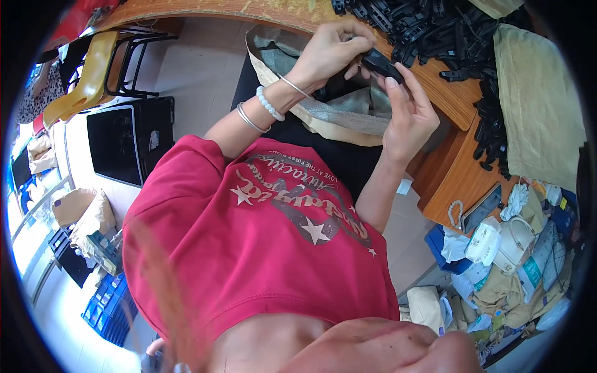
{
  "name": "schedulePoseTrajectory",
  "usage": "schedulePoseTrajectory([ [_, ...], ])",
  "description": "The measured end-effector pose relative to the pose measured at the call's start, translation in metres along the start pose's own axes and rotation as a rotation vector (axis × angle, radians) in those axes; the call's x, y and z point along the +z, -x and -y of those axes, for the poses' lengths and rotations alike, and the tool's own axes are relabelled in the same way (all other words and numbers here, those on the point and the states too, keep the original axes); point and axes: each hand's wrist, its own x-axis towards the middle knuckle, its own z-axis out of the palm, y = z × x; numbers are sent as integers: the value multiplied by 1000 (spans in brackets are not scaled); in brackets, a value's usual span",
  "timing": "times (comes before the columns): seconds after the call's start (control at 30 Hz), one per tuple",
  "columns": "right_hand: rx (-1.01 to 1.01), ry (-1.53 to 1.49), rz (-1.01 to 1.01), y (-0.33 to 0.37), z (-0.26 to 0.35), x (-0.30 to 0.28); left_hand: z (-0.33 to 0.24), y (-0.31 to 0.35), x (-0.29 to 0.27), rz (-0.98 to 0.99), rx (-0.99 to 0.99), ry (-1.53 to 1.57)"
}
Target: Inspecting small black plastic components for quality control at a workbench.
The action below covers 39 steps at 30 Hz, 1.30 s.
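Between my two hands, above my lap, is a small, dark, elongated black plastic part. My left hand, with bracelets on its wrist, pinches the part's near-left end between thumb and fingers. My right hand grips the other end, its thumb and fingertips on the part's edge. Under the hands an open woven sack with a pale outside and grey lining lies across my lap; what is inside it is mostly hidden. Just beyond, a heap of similar black plastic parts covers the table.
The wooden table curves around the front and right. A pale woven sack lies on its right part, near a phone and a beaded bracelet. Bags and packets crowd the right. A yellow chair stands left.
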Motion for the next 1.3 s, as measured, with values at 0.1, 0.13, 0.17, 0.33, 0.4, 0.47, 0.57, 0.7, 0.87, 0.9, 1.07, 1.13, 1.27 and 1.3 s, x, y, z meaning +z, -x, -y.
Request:
schedulePoseTrajectory([
  [0.1, -94, 118, 10, -3, -4, -5, -4, 2, -9, 193, -201, -23],
  [0.13, -93, 118, 8, -3, -7, -8, -6, 3, -10, 260, -316, -15],
  [0.17, -84, 83, 68, -5, -10, -13, -4, 2, -15, 337, -317, 4],
  [0.33, -64, 83, 101, -1, -10, -16, -3, 4, -10, 245, -151, -137],
  [0.4, -211, 157, -31, 1, -8, -13, -2, 4, -12, 310, -139, -15],
  [0.47, -286, 240, -22, 1, -10, -13, 2, 4, -15, 301, -157, 18],
  [0.57, -377, 329, -8, 0, -12, -14, 5, 3, -14, 216, -40, -29],
  [0.7, -475, 476, -2, 0, -11, -17, 0, 3, -23, 334, -175, -47],
  [0.87, -511, 507, 15, 0, -14, -16, -3, 10, -16, 358, 468, -684],
  [0.9, -500, 452, 20, -2, -14, -18, -4, 9, -16, 355, 571, -706],
  [1.07, -331, 373, 207, -12, -16, -32, -6, 8, -23, 469, 574, -797],
  [1.13, -337, 396, 181, -11, -17, -30, 3, 5, -24, 476, 585, -787],
  [1.27, -292, 460, 173, -14, -29, -37, 8, 9, -19, 473, 437, -736],
  [1.3, -172, 469, 264, -16, -19, -39, 16, 8, -26, 443, 481, -767],
])
